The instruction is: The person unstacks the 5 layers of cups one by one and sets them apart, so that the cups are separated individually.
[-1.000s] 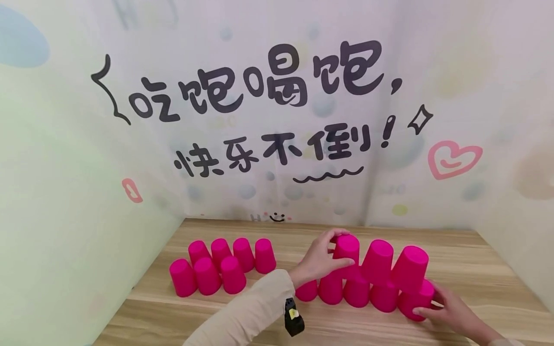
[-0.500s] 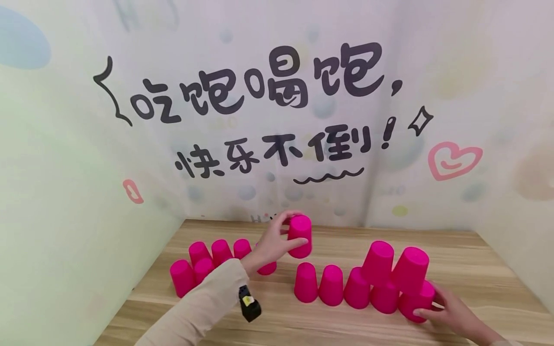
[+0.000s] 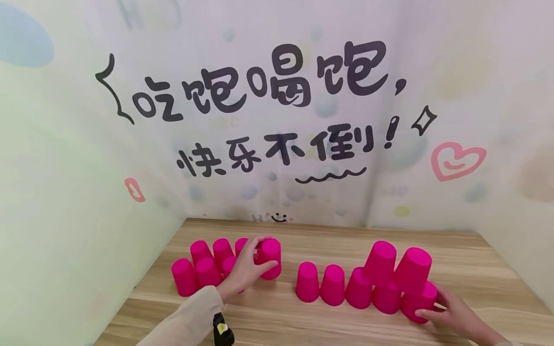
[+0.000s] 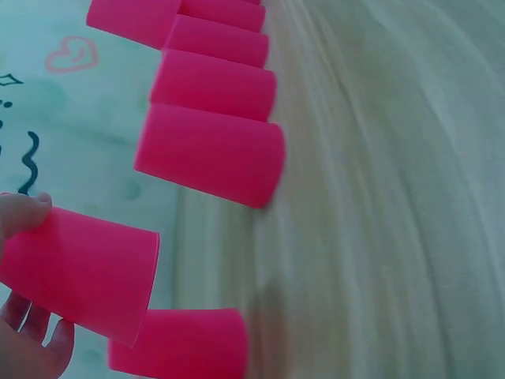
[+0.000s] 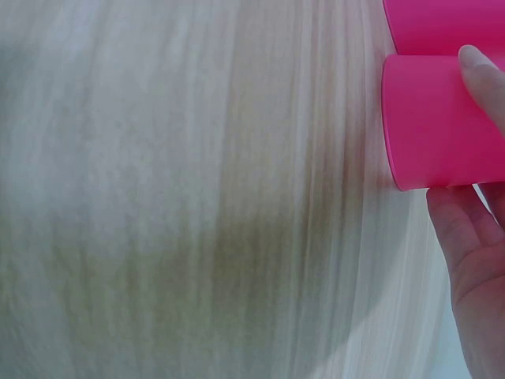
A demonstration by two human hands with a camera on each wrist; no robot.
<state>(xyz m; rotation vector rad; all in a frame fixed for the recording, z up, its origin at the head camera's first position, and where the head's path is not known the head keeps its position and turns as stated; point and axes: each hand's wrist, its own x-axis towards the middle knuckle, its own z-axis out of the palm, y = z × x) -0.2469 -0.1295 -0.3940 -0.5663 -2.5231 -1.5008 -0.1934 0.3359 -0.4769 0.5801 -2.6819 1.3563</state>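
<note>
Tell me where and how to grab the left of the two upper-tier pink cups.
I'd grip the left upper cup around its upper sidewall, coming from the left: it stands upside down, narrowing toward its closed top, and that flank looks open, while the right upper cup crowds the other.

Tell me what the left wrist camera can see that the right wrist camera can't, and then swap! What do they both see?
Only the left wrist view shows the left hand, holding a pink cup, plus a black squiggle and a pink heart.

Only the right wrist view shows the right hand, holding a different cup.

Both views share a wooden tabletop, more than one pink cup, and a hand with a cup in its grip.
</note>
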